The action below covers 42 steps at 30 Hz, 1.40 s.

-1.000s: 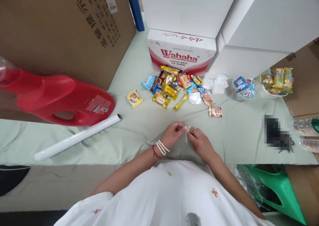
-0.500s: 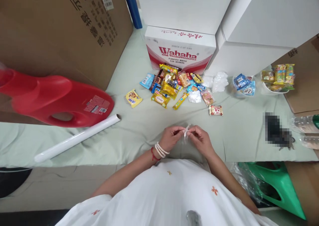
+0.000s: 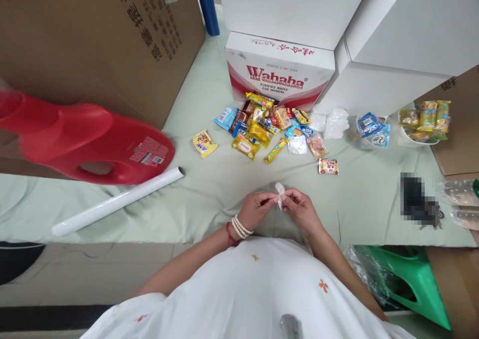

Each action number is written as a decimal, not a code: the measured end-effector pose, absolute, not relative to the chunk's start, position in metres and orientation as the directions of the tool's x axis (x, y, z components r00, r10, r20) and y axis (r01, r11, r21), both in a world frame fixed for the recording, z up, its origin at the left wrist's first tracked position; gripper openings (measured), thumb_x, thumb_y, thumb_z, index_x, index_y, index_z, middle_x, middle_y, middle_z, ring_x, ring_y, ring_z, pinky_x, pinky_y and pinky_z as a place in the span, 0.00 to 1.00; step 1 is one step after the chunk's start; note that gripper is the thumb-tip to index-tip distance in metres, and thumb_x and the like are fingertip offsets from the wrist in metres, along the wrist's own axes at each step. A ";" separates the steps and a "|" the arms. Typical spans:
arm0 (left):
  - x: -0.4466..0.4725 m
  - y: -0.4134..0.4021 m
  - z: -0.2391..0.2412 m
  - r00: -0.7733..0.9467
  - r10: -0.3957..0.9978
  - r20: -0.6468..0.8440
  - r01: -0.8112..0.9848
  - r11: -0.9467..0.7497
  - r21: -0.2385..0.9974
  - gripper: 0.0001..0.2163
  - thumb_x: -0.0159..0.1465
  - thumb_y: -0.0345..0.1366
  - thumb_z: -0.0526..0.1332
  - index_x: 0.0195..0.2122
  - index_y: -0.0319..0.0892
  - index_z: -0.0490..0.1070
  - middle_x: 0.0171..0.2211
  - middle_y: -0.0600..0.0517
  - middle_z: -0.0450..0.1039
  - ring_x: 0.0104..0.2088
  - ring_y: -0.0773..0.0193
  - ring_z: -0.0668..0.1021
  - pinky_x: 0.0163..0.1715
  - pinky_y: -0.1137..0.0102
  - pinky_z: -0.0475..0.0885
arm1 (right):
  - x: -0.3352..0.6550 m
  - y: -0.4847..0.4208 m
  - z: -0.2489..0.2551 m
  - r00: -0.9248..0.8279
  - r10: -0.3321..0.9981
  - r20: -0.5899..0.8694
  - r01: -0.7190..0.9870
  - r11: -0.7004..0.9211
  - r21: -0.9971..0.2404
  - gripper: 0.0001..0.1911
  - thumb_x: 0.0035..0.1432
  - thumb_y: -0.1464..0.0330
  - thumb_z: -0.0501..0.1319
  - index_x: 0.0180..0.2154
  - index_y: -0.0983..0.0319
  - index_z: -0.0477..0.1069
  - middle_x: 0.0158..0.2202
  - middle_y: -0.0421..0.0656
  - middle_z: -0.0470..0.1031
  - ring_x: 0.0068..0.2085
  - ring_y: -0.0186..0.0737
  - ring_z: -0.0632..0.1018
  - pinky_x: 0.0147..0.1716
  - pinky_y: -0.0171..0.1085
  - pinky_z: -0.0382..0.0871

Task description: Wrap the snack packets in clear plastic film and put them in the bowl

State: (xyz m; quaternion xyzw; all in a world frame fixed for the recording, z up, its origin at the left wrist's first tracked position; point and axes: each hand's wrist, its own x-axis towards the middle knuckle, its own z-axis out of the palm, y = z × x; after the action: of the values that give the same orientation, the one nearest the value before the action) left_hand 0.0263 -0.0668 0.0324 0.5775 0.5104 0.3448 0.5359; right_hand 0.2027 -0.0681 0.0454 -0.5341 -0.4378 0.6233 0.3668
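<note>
Between my two hands is a small, bunched-up white plastic bag (image 3: 279, 189), held just above the table. My left hand (image 3: 258, 208), with beads on its wrist, pinches the bag's left side. On the other side, my right hand (image 3: 300, 208) pinches it between thumb and fingers. Beyond the hands lies a pile of wrapped snacks (image 3: 258, 129). A red and cream snack packet (image 3: 329, 166) is the closest one to my right hand. Crumpled white plastic pieces (image 3: 336, 123) lie at the pile's right side.
A Wahaba-style water carton, lettered Wahaha (image 3: 279, 72), stands behind the snacks. Two tubs of packets, a clear tub (image 3: 361, 140) and a white tub (image 3: 415, 138), are at the right. Left are a red jug (image 3: 97, 139), a white roll (image 3: 119, 202) and a large cardboard box (image 3: 93, 45).
The white plastic bag has turned in my fingers, and a wider part of it now stands up above them. My hands stay pinched on it. The camera view has shifted slightly.
</note>
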 end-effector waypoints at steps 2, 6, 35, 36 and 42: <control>0.025 -0.067 0.031 0.235 0.954 -0.183 0.223 0.131 0.966 0.14 0.66 0.45 0.62 0.36 0.42 0.84 0.26 0.51 0.79 0.28 0.65 0.74 0.31 0.71 0.66 | 0.203 -0.069 0.044 -0.149 0.925 -0.349 0.016 -0.350 -0.937 0.20 0.56 0.50 0.69 0.31 0.60 0.74 0.26 0.37 0.72 0.27 0.34 0.69 0.31 0.34 0.65; 0.022 -0.068 0.027 0.221 0.948 -0.230 0.183 0.192 0.964 0.15 0.64 0.46 0.63 0.35 0.41 0.83 0.24 0.53 0.77 0.26 0.66 0.71 0.29 0.72 0.64 | 0.209 -0.073 0.042 -0.156 0.926 -0.344 0.048 -0.341 -0.939 0.19 0.58 0.51 0.68 0.32 0.61 0.75 0.25 0.37 0.72 0.26 0.33 0.69 0.30 0.34 0.64; 0.037 -0.062 0.035 0.235 0.914 -0.331 -0.131 0.367 0.921 0.20 0.54 0.53 0.71 0.30 0.40 0.73 0.26 0.55 0.70 0.29 0.69 0.69 0.33 0.71 0.66 | 0.221 -0.085 0.039 -0.141 0.965 0.222 0.492 0.263 -0.830 0.10 0.67 0.64 0.60 0.40 0.54 0.82 0.38 0.45 0.78 0.40 0.43 0.77 0.40 0.43 0.74; 0.036 -0.061 0.034 0.213 0.916 -0.341 -0.140 0.374 0.917 0.20 0.54 0.53 0.71 0.29 0.40 0.72 0.25 0.56 0.68 0.27 0.70 0.67 0.31 0.72 0.64 | 0.221 -0.085 0.039 -0.113 0.972 0.206 0.475 0.235 -0.848 0.10 0.67 0.64 0.61 0.40 0.54 0.82 0.39 0.45 0.78 0.39 0.42 0.78 0.40 0.43 0.74; 0.018 -0.062 0.022 0.138 0.904 -0.405 -0.231 0.427 0.874 0.21 0.54 0.53 0.71 0.31 0.41 0.70 0.20 0.61 0.60 0.21 0.74 0.59 0.22 0.74 0.54 | 0.245 -0.089 0.031 0.111 0.993 0.036 0.253 0.006 -0.967 0.08 0.62 0.61 0.66 0.37 0.57 0.80 0.39 0.44 0.77 0.37 0.40 0.76 0.35 0.38 0.71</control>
State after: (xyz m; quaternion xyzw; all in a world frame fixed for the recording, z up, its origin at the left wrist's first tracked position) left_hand 0.0179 -0.0620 0.0219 0.3326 0.5053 0.4191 0.6770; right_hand 0.2446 -0.0892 0.0306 -0.5821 -0.5352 0.3974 0.4656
